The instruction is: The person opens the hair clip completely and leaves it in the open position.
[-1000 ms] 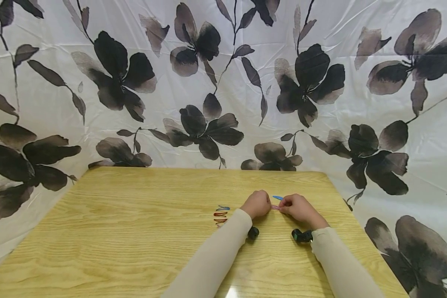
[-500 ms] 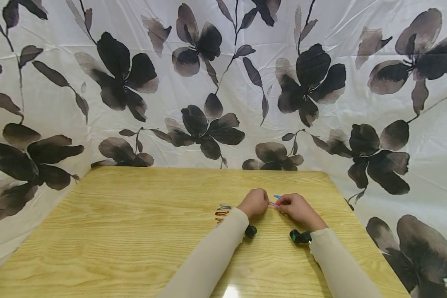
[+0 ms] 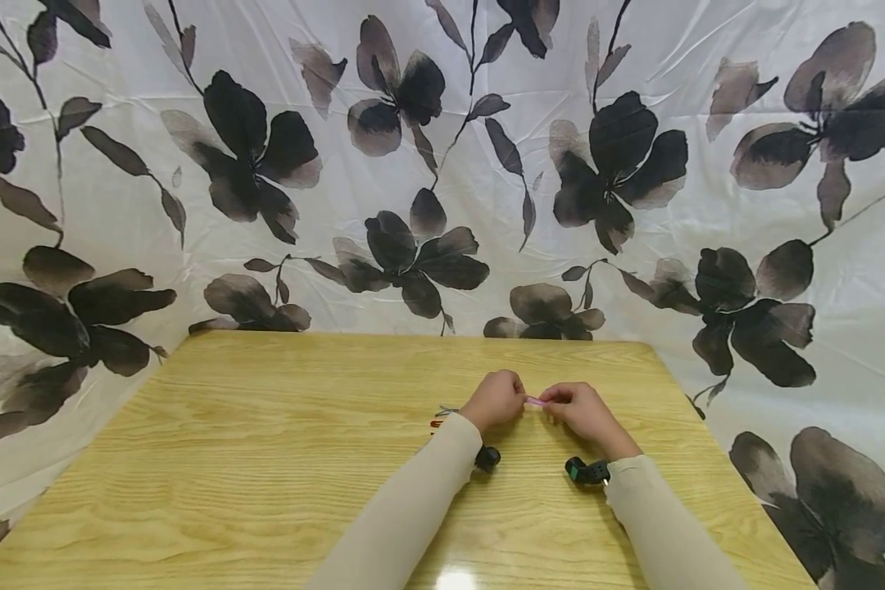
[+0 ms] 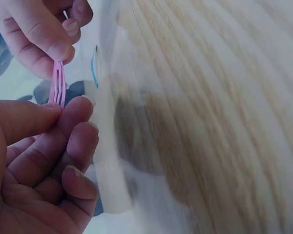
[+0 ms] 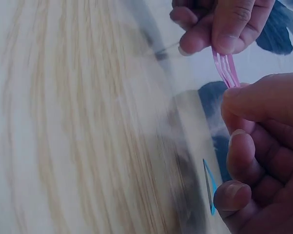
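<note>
A pink snap hair clip (image 4: 58,87) is stretched between my two hands, above the table. My left hand (image 3: 496,400) pinches one end between thumb and index finger, its other fingers curled, as the left wrist view shows. The opposite end is pinched by the thumb and fingers of my right hand (image 3: 581,411). Both fingertips cover the clip's ends; its slotted middle shows in the right wrist view. Beyond the hands lies a blue hair clip (image 5: 210,187) on the table, hidden behind my right hand in the head view.
Left of my left forearm, a blue-grey hair clip (image 3: 446,410) and a red hair clip (image 3: 436,424) lie on the wooden table (image 3: 265,459), partly covered by the sleeve. A floral cloth (image 3: 413,164) hangs behind the table. A black wrist camera (image 3: 586,471) sits under my right wrist.
Both hands have moved left together with the pink hair clip. My left sleeve now covers more of the clips on the left, and the blue clip has gone out of sight behind my right hand.
</note>
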A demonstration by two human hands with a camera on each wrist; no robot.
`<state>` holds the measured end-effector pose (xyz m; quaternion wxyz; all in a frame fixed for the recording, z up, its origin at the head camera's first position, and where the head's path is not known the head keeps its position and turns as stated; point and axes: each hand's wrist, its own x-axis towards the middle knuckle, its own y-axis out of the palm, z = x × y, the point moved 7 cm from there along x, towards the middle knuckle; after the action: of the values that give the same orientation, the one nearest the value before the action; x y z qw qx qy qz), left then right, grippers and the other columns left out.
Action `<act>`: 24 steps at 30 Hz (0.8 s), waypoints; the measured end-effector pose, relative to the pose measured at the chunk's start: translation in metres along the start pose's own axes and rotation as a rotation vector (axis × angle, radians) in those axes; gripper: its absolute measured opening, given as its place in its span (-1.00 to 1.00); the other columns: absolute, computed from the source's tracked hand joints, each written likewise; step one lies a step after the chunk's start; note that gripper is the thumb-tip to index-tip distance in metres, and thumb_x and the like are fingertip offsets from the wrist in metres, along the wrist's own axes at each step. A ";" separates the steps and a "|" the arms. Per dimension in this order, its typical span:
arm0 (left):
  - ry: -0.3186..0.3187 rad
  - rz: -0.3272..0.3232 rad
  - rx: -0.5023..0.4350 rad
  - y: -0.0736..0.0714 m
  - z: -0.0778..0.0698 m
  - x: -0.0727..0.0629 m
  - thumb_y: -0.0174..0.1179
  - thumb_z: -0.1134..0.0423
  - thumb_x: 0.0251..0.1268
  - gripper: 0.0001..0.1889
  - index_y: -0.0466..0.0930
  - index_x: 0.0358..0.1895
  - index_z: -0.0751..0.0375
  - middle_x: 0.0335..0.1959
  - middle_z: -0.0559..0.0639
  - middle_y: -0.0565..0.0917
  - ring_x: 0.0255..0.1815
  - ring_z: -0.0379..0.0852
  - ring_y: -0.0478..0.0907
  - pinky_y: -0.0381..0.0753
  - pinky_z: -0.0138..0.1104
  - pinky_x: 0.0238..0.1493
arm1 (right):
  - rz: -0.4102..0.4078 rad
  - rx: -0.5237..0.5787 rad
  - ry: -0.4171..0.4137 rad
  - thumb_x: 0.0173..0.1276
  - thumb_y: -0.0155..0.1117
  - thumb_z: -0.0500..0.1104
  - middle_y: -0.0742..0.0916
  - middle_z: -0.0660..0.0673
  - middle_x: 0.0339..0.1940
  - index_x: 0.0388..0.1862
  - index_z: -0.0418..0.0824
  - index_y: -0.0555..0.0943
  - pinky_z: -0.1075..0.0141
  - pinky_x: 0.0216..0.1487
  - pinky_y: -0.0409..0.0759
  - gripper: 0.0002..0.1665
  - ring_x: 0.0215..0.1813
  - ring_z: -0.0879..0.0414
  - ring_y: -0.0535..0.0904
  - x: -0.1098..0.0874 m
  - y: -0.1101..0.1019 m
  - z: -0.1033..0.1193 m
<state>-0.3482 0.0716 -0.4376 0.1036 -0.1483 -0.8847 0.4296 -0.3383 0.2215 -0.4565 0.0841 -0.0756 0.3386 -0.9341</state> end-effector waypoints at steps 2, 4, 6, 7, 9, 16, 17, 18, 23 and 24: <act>0.002 -0.002 -0.012 -0.002 0.001 -0.002 0.18 0.25 0.34 -0.84 0.57 -0.45 0.12 -0.51 -0.12 0.56 -0.47 -0.21 0.44 0.43 -0.42 -0.37 | -0.005 0.016 0.010 0.32 0.29 -0.25 0.73 -0.12 -0.26 -0.16 -0.24 0.71 0.26 -0.29 0.48 -0.84 -0.37 0.09 0.50 0.001 0.002 0.000; 0.000 -0.006 -0.027 -0.004 0.003 -0.004 0.20 0.25 0.33 -0.85 0.59 -0.44 0.13 -0.50 -0.12 0.58 -0.47 -0.21 0.44 0.44 -0.41 -0.36 | -0.003 0.033 0.015 0.32 0.28 -0.25 0.73 -0.12 -0.29 -0.16 -0.25 0.71 0.26 -0.30 0.48 -0.84 -0.38 0.08 0.50 0.001 0.005 0.002; -0.005 -0.011 -0.041 -0.005 0.005 -0.005 0.21 0.25 0.32 -0.86 0.60 -0.43 0.13 -0.51 -0.12 0.59 -0.48 -0.22 0.45 0.44 -0.42 -0.38 | 0.002 0.053 0.019 0.33 0.27 -0.26 0.73 -0.13 -0.31 -0.16 -0.27 0.70 0.26 -0.32 0.49 -0.84 -0.39 0.07 0.51 0.000 0.007 0.003; -0.009 -0.014 -0.050 -0.006 0.006 -0.006 0.22 0.25 0.31 -0.86 0.60 -0.43 0.14 -0.51 -0.12 0.59 -0.49 -0.22 0.45 0.44 -0.42 -0.39 | 0.003 0.063 0.021 0.34 0.26 -0.26 0.73 -0.14 -0.32 -0.16 -0.27 0.70 0.26 -0.32 0.49 -0.84 -0.39 0.07 0.52 0.000 0.008 0.004; -0.016 -0.018 -0.078 -0.007 0.008 -0.007 0.24 0.25 0.30 -0.86 0.61 -0.44 0.15 -0.52 -0.11 0.61 -0.51 -0.22 0.45 0.44 -0.43 -0.43 | 0.010 0.080 0.025 0.35 0.25 -0.26 0.72 -0.16 -0.33 -0.15 -0.28 0.70 0.27 -0.34 0.49 -0.83 -0.40 0.05 0.51 -0.001 0.009 0.006; -0.027 -0.030 -0.137 -0.014 0.015 -0.017 0.23 0.26 0.31 -0.87 0.65 -0.41 0.18 -0.52 -0.10 0.67 -0.59 -0.24 0.46 0.41 -0.45 -0.54 | 0.017 0.133 0.035 0.36 0.25 -0.21 0.73 -0.18 -0.26 -0.14 -0.23 0.70 0.29 -0.37 0.48 -0.83 -0.39 0.05 0.49 -0.001 0.016 0.012; -0.031 -0.029 -0.148 -0.016 0.016 -0.019 0.23 0.26 0.32 -0.87 0.66 -0.39 0.20 -0.51 -0.09 0.68 -0.60 -0.24 0.46 0.41 -0.44 -0.56 | 0.015 0.139 0.031 0.36 0.26 -0.21 0.73 -0.16 -0.24 -0.15 -0.21 0.71 0.29 -0.36 0.48 -0.84 -0.38 0.06 0.49 -0.001 0.017 0.014; -0.034 -0.029 -0.161 -0.017 0.017 -0.020 0.22 0.26 0.32 -0.87 0.67 -0.37 0.21 -0.50 -0.08 0.69 -0.60 -0.24 0.46 0.41 -0.44 -0.57 | 0.017 0.139 0.022 0.36 0.26 -0.21 0.73 -0.15 -0.23 -0.14 -0.21 0.71 0.29 -0.35 0.48 -0.84 -0.37 0.06 0.49 0.000 0.019 0.016; -0.046 -0.036 -0.191 -0.024 0.026 -0.028 0.21 0.26 0.33 -0.86 0.69 -0.32 0.24 -0.49 -0.07 0.71 -0.61 -0.23 0.45 0.40 -0.43 -0.60 | 0.028 0.155 -0.001 0.33 0.30 -0.20 0.73 -0.12 -0.23 -0.15 -0.22 0.71 0.29 -0.34 0.49 -0.84 -0.36 0.06 0.49 0.000 0.025 0.025; -0.048 -0.040 -0.191 -0.025 0.028 -0.029 0.21 0.26 0.33 -0.86 0.70 -0.33 0.23 -0.49 -0.07 0.71 -0.61 -0.24 0.45 0.40 -0.43 -0.59 | 0.034 0.161 -0.002 0.33 0.30 -0.20 0.73 -0.12 -0.23 -0.15 -0.23 0.71 0.29 -0.34 0.49 -0.83 -0.36 0.06 0.50 0.000 0.027 0.026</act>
<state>-0.3346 0.0265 -0.4366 0.0761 -0.1295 -0.9266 0.3447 -0.3303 0.1848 -0.4541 0.1062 -0.0639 0.2634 -0.9567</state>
